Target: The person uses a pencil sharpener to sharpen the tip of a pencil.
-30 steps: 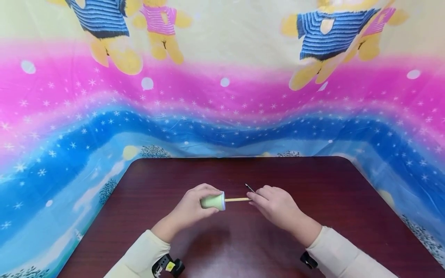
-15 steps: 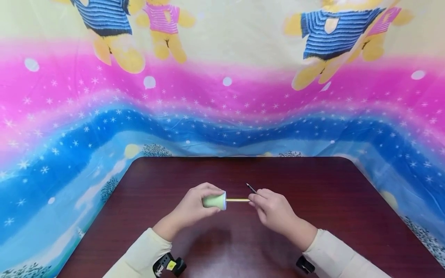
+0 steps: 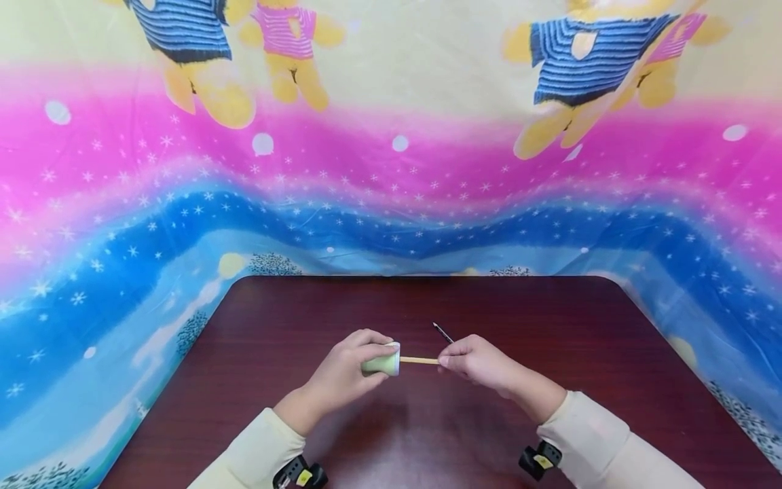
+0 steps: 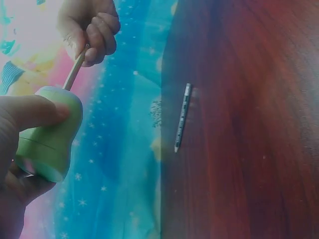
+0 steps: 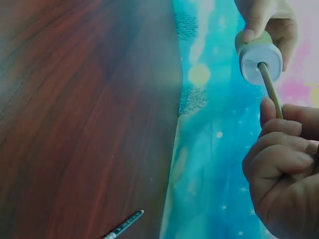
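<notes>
My left hand (image 3: 345, 370) grips a light green pencil sharpener (image 4: 45, 137), its body narrowed at the middle, with a pale cap (image 5: 251, 62) facing right. A yellowish pencil (image 3: 418, 360) sits with one end in the hole of that cap. Thumb and fingers of my right hand (image 3: 479, 365) pinch the pencil's other end, as the right wrist view shows closely. Both hands are held up over the table. Beyond the right hand, a dark patterned pencil (image 4: 183, 118) lies on the tabletop, its light tip pointing away to the left in the head view.
The dark red-brown wooden table (image 3: 293, 305) has rounded far corners. Behind it and along its sides hangs a printed cloth (image 3: 391, 176) with bears and snowflakes. Each wrist carries a black strapped camera (image 3: 540, 460).
My right hand has turned about the pencil's axis, its fingers shifting round the end. Both hands have dropped slightly lower in the head view. The pencil stays in the sharpener.
</notes>
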`<state>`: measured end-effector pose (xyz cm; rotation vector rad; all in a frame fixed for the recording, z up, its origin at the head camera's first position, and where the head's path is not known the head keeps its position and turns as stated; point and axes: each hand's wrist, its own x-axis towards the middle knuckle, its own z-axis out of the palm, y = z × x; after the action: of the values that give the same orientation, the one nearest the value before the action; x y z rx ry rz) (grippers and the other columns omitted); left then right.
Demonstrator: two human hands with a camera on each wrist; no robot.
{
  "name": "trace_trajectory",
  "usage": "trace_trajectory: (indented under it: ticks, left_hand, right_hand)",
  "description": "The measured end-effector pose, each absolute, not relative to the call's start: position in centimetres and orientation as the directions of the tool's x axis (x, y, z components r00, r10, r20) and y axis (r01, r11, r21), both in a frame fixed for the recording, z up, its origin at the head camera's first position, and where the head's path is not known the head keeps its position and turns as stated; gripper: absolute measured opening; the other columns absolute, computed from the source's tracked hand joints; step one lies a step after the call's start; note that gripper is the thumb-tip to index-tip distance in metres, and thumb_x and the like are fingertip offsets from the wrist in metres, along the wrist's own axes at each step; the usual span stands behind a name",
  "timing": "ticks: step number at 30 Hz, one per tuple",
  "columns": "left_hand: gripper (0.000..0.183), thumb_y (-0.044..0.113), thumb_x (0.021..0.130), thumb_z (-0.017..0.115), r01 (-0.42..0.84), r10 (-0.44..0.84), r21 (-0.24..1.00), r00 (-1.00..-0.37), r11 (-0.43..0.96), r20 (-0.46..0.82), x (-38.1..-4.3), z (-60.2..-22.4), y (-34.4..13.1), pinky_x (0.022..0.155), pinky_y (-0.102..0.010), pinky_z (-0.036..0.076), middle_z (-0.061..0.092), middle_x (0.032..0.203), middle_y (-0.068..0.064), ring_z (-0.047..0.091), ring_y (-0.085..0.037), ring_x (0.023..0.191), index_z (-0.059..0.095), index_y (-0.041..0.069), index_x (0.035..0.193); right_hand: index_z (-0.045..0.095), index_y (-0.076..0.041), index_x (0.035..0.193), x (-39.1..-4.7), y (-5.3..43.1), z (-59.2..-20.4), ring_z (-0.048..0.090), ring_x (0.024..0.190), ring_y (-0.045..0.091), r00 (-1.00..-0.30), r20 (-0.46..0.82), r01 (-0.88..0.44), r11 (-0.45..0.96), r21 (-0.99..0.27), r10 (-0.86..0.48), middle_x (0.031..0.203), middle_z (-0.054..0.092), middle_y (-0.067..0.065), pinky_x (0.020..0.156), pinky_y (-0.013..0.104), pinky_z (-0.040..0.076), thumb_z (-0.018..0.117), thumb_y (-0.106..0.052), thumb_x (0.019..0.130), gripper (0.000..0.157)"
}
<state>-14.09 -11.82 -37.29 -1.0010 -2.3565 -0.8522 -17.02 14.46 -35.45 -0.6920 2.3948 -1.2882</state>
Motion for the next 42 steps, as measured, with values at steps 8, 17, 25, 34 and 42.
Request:
trace_trajectory:
  ticks: [8,17,25,34,42]
  left_hand:
    - [0.039,0.005,0.071,0.084,0.671,0.427,0.502,-0.738,0.545,0.523,-14.0,-36.9,-11.8,0.079,-0.027,0.055,0.064,0.108,-0.004,0.062,-0.019,0.098,0.073,0.007,0.108]
    - [0.041,0.004,0.074,0.081,0.555,0.394,0.695,-0.827,0.456,0.402,-14.1,-36.5,-12.3,0.074,-0.026,0.054,0.065,0.110,-0.004,0.061,-0.020,0.095,0.071,0.006,0.114]
    - [0.040,0.006,0.076,0.079,0.506,0.420,0.755,-0.844,0.418,0.334,-14.2,-36.3,-12.5,0.072,-0.025,0.053,0.065,0.110,-0.006,0.059,-0.018,0.092,0.070,0.004,0.115]
    - [0.038,0.001,0.075,0.080,0.600,0.440,0.650,-0.795,0.466,0.418,-14.1,-36.6,-12.2,0.074,-0.024,0.054,0.065,0.108,-0.007,0.063,-0.022,0.095,0.071,0.003,0.111]
    - [0.040,0.001,0.069,0.084,0.716,0.457,0.452,-0.692,0.532,0.559,-14.0,-37.1,-11.9,0.080,-0.028,0.055,0.065,0.107,-0.005,0.062,-0.021,0.097,0.073,0.004,0.108]
  right_hand:
    - [0.068,-0.016,0.118,-16.5,14.3,-35.5,0.063,0.092,0.014,-0.808,0.283,-0.586,0.653,-0.480,-0.516,0.107,0.068,-0.004,0.078,0.037,0.052,0.063,-0.034,0.093,0.032]
    - [0.072,-0.009,0.102,-17.4,15.1,-37.1,0.056,0.066,0.015,-0.159,0.748,-0.840,0.487,0.241,-0.644,0.081,0.063,-0.001,0.054,0.030,0.048,0.048,-0.031,0.102,0.032]
    - [0.067,-0.005,0.087,-17.5,14.4,-37.7,0.044,0.058,0.015,-0.035,0.791,-0.847,0.439,0.301,-0.611,0.069,0.053,0.000,0.044,0.023,0.039,0.045,-0.016,0.102,0.029]
    - [0.070,-0.007,0.085,-16.4,14.1,-37.6,0.054,0.063,0.010,-0.364,0.692,-0.876,0.481,-0.028,-0.624,0.072,0.060,-0.004,0.057,0.025,0.048,0.065,-0.013,0.091,0.010]
    - [0.075,-0.005,0.093,-16.3,14.2,-35.9,0.062,0.074,0.008,-0.734,0.289,-0.659,0.544,-0.519,-0.615,0.084,0.072,-0.002,0.068,0.027,0.052,0.067,-0.009,0.089,0.010]
